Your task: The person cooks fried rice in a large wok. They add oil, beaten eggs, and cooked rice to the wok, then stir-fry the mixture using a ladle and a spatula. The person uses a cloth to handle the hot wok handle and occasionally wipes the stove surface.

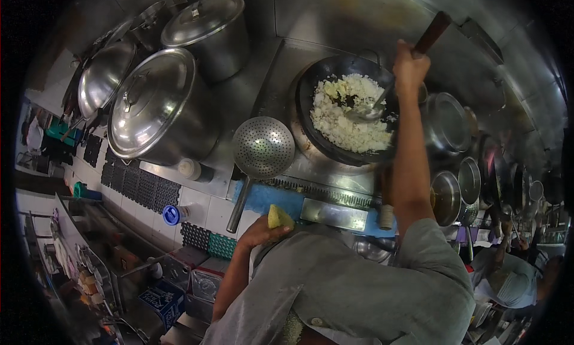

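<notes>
My right hand [411, 68] grips the long handle of a metal wok ladle [367, 114] just below its dark wooden end. The ladle's bowl rests in white rice, with pale yellow bits among it, in a black wok [309, 114] on the stove. The rice [354, 136] lies in a ring around a bare dark patch. Close to my body, my left hand [260, 232] holds a folded yellow cloth or sponge [280, 217]. A perforated metal skimmer [263, 148] lies left of the wok, its handle pointing toward me.
Large lidded steel pots [152, 103] stand at the left. Metal bowls [445, 197] and pans crowd the right side. A blue-lidded container [172, 215] and a small jar [189, 169] are at the lower left. Another person [504, 275] stands at the far right.
</notes>
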The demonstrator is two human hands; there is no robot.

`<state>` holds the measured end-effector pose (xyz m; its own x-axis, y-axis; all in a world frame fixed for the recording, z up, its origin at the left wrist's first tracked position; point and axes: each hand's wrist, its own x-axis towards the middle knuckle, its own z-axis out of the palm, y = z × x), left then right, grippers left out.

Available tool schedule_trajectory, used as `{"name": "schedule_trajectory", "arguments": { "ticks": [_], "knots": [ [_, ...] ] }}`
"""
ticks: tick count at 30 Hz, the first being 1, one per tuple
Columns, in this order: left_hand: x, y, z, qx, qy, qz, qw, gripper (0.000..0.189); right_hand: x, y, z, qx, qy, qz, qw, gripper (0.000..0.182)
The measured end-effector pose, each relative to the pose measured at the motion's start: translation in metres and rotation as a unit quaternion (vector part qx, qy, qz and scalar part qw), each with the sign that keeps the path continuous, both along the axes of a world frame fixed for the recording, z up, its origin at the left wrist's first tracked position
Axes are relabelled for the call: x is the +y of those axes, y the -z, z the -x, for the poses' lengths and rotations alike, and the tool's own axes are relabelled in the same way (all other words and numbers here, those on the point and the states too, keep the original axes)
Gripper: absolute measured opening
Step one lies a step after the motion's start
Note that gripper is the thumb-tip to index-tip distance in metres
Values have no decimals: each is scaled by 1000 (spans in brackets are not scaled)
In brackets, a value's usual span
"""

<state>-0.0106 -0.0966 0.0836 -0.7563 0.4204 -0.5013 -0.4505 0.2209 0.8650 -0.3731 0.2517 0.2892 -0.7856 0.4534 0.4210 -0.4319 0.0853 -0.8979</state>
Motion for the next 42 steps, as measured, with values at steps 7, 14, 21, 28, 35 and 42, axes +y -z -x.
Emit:
{"name": "schedule_trajectory", "arguments": {
  "ticks": [7, 14, 21, 28, 35, 42],
  "knots": [
    [-1, 2, 13, -1, 35, 28, 999, 53, 48, 3, 22, 69, 91, 42, 993, 34],
    [6, 5, 20, -32, 43, 29, 998, 56, 60, 10, 11, 108, 20, 90, 990, 34],
    [12, -15, 28, -16, 77, 41, 996, 57, 27, -23, 10, 75, -13, 120, 990, 31],
    [15, -9, 20, 15, 76, 39, 996, 51, 13, -5, -1, 11, -38, 87, 995, 30],
    [9, 4, 7, 36, 34, 4, 999, 48, 12, -2, -86, 42, 14, 137, 990, 29],
    [14, -21, 27, 10, 110, 68, 992, 56, 30, -33, -117, 72, 21, 112, 991, 29]
  ]
}}
